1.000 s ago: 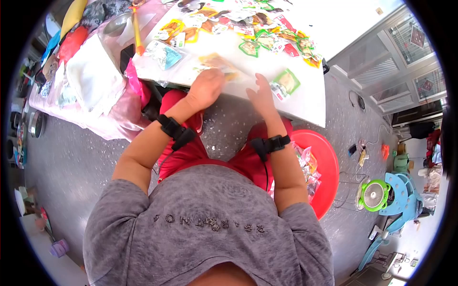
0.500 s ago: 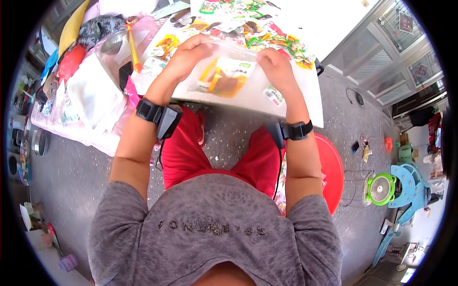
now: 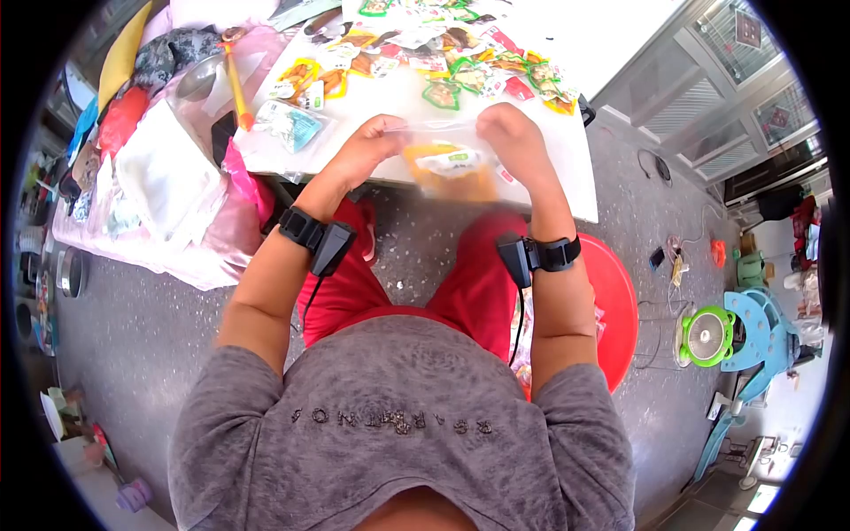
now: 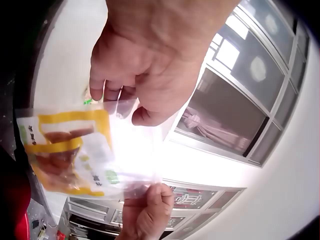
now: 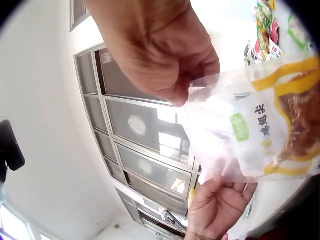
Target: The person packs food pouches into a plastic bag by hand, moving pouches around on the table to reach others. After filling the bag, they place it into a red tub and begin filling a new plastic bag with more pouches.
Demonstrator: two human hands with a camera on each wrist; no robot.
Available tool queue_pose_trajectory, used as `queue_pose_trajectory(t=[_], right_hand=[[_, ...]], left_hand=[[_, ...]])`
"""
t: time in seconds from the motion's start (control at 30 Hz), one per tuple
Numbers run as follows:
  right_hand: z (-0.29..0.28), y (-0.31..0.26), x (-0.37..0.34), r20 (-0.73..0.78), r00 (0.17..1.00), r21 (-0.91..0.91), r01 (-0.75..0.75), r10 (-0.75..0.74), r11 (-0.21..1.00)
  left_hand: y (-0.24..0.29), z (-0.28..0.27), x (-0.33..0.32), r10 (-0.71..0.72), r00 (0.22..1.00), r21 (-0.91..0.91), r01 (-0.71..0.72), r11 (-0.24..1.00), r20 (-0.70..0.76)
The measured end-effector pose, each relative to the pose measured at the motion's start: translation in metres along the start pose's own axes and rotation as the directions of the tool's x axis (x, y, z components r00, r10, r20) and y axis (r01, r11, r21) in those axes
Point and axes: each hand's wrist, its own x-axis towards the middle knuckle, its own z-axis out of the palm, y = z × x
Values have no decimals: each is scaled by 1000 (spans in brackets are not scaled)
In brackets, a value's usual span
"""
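Note:
A clear plastic bag [image 4: 132, 150] holds yellow-edged food packets [image 3: 452, 173] with brown contents. Its top edge is stretched between the two hands, and the packets hang low in it, over the table's near edge. The left hand [image 3: 367, 152] pinches one top corner; in the left wrist view that hand [image 4: 145, 75] has its thumb against the film. At the other corner the right hand [image 3: 515, 142] pinches the film between thumb and curled fingers, as the right wrist view shows of this hand [image 5: 170, 55].
Many small packets [image 3: 465, 75] lie across the far part of the white table [image 3: 372, 97]. A bag with a blue item [image 3: 297, 130] is at its left. A red tub [image 3: 611, 310] stands at the right, and a pink-covered surface [image 3: 190, 252] adjoins the left.
From both hands apart near the table a second ago, they came to hold the bag between them. Since half a second ago, the bag and hands have shifted slightly toward the body.

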Motion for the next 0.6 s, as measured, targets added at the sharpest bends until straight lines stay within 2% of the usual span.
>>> queue_pose_trajectory(t=[0.1, 0.13, 0.23, 0.33, 0.37, 0.43, 0.47, 0.5, 0.53, 0.57, 0.6], right_hand=[[-2, -11, -5, -9, 1000, -26, 2, -2, 1000], [-3, -14, -7, -17, 1000, -39, 1, -2, 999], [-9, -7, -12, -59, 997, 146, 57, -49, 988], [-24, -3, -25, -54, 998, 367, -17, 40, 930], [-34, 3, -41, -77, 990, 452, -69, 116, 889], [-48, 12, -56, 34, 997, 407, -72, 64, 911], [-50, 11, -66, 55, 989, 391, -146, 135, 909], [-50, 11, -75, 105, 987, 346, -152, 122, 926], [-50, 11, -83, 157, 981, 300, -154, 110, 941], [-50, 10, -87, 207, 973, 251, -149, 97, 956], [-48, -4, -92, 215, 961, 134, -206, 174, 969]], left_hand=[[-18, 0, 1, -37, 995, 63, 31, 998, 92], [-24, 0, 1, -111, 993, 129, 105, 986, 41], [-27, 9, 2, -100, 994, 103, 95, 990, 45], [-8, 27, -2, 45, 999, 149, -47, 988, 12], [4, 30, -5, 82, 995, 134, -88, 987, 49], [18, 37, -10, 152, 982, 195, -172, 966, 113], [23, 42, -14, 171, 977, 296, -203, 933, 130], [29, 47, -17, 198, 968, 391, -244, 888, 154], [36, 56, -23, 119, 978, 493, -189, 849, 170], [35, 62, -27, 133, 972, 549, -218, 807, 192], [34, 67, -30, 151, 965, 600, -253, 759, 216]])
